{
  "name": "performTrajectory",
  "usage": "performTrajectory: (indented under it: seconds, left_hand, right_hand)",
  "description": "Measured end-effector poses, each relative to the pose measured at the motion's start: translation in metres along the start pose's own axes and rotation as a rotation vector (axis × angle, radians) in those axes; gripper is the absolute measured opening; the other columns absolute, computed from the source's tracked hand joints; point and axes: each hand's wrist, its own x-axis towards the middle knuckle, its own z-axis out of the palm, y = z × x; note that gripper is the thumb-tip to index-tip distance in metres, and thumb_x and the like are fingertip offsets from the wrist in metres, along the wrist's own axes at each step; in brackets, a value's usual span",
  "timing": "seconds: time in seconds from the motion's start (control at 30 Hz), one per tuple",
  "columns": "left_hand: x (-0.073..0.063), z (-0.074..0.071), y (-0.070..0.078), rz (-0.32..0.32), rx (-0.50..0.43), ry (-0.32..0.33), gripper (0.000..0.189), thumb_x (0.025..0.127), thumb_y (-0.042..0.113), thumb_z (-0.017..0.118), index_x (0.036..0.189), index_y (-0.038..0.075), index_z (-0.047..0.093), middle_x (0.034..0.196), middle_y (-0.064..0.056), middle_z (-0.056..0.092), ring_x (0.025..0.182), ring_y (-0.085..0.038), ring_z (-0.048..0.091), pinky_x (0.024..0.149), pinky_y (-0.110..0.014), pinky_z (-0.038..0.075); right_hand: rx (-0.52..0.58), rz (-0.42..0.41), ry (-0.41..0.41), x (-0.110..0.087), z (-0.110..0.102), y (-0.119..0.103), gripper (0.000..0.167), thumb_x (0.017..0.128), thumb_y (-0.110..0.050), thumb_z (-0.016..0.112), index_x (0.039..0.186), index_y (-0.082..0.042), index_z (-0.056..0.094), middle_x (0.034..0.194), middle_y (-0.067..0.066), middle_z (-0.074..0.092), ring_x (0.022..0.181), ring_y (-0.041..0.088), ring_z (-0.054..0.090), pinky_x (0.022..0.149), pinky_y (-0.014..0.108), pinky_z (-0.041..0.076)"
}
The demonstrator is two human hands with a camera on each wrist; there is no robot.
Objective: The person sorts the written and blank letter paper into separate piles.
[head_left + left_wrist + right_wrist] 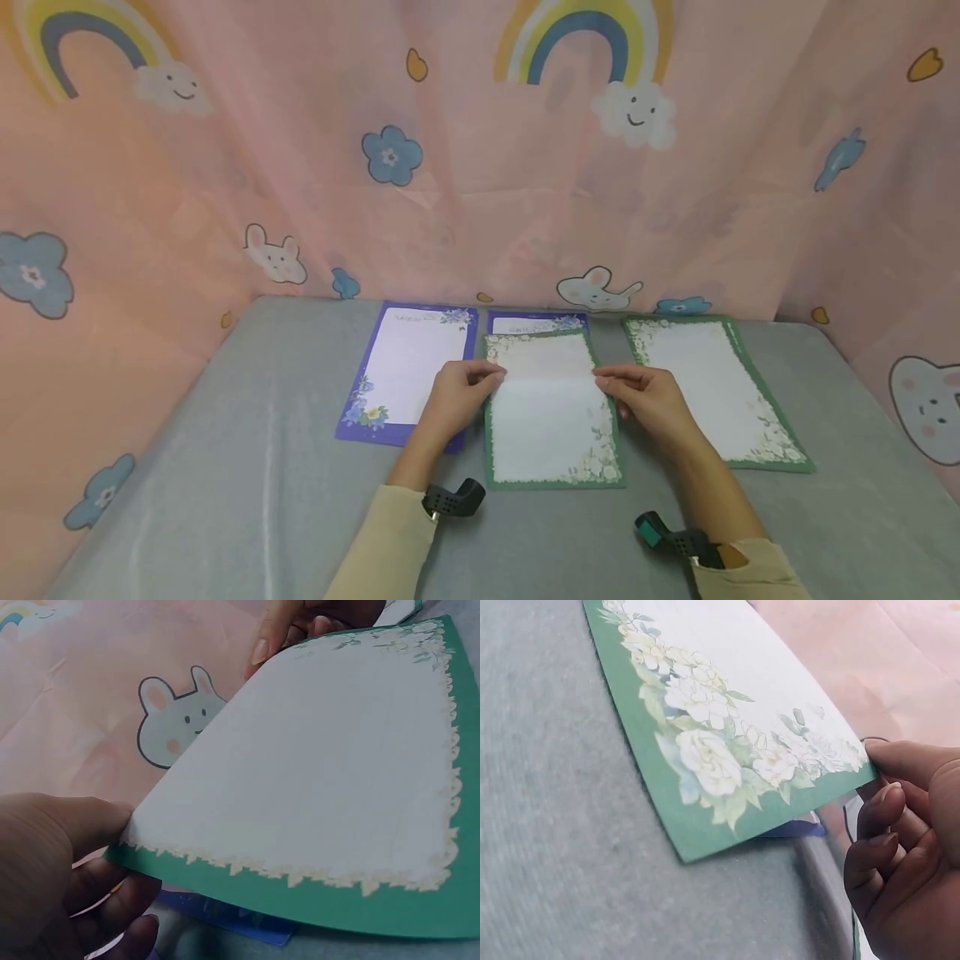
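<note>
My left hand (459, 397) pinches the left edge of a green-bordered sheet of floral letter paper (551, 433) between thumb and fingers. On the opposite edge, my right hand (651, 402) pinches the same sheet. The paper bends across where the hands hold it, and its middle is blank white. In the left wrist view the thumb of the left hand (52, 862) lies on top of the sheet with fingers beneath. White flowers fill one corner of the letter paper (705, 765) in the right wrist view, where the right hand (911, 847) grips the edge.
A purple-bordered sheet (420, 358) with handwriting lies at the left. Behind the held paper, another purple-bordered sheet (525, 323) is partly covered. To the right lies a second green-bordered sheet (705, 387). Grey cloth (225, 467) covers the table, and a pink patterned curtain (465, 225) hangs behind.
</note>
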Motion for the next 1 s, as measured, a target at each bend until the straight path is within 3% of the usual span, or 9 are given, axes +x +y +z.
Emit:
performTrajectory:
  seconds: [0.17,0.37,0.6,0.8,1.0]
  left_hand:
    - [0.001,0.0,-0.001,0.014,0.005,0.026,0.018,0.097,0.024,0.067,0.107,0.014,0.078,0.099,-0.004,0.076,0.08,-0.013,0.058,0.071,-0.027,0.048]
    - [0.003,0.002,-0.001,-0.001,0.005,0.012,0.019,0.098,0.025,0.066,0.108,0.014,0.078,0.094,-0.004,0.075,0.077,-0.013,0.056,0.069,-0.027,0.047]
    - [-0.001,0.001,0.0,0.008,0.003,0.029,0.02,0.098,0.025,0.065,0.11,0.014,0.078,0.102,-0.004,0.076,0.085,-0.013,0.061,0.075,-0.029,0.05]
    - [-0.005,0.004,0.004,0.002,-0.012,0.029,0.021,0.099,0.025,0.064,0.111,0.014,0.077,0.102,-0.004,0.076,0.086,-0.014,0.061,0.075,-0.029,0.05]
    - [-0.001,0.009,0.016,0.027,-0.007,0.029,0.022,0.1,0.027,0.063,0.112,0.015,0.077,0.099,-0.003,0.076,0.084,-0.014,0.061,0.076,-0.03,0.05]
  right_hand:
    - [-0.006,0.005,0.006,0.0,0.002,0.001,0.039,0.1,-0.027,0.064,0.129,-0.001,0.067,0.088,-0.009,0.065,0.06,0.009,0.049,0.057,0.027,0.045]
    - [-0.006,0.016,0.015,0.001,0.001,0.0,0.039,0.1,-0.027,0.064,0.129,0.0,0.067,0.088,-0.01,0.067,0.059,0.008,0.05,0.055,0.027,0.044]
    - [-0.018,0.008,0.003,0.001,0.001,-0.001,0.04,0.1,-0.029,0.064,0.129,-0.002,0.068,0.093,-0.008,0.066,0.061,0.008,0.051,0.058,0.027,0.046]
    - [-0.013,0.006,0.011,-0.003,-0.003,-0.005,0.04,0.101,-0.031,0.063,0.128,-0.002,0.068,0.084,-0.007,0.06,0.061,0.009,0.051,0.058,0.028,0.047]
    - [0.016,-0.013,0.05,-0.008,-0.012,-0.015,0.045,0.1,-0.035,0.063,0.13,-0.002,0.067,0.086,-0.017,0.064,0.063,0.009,0.05,0.059,0.029,0.048]
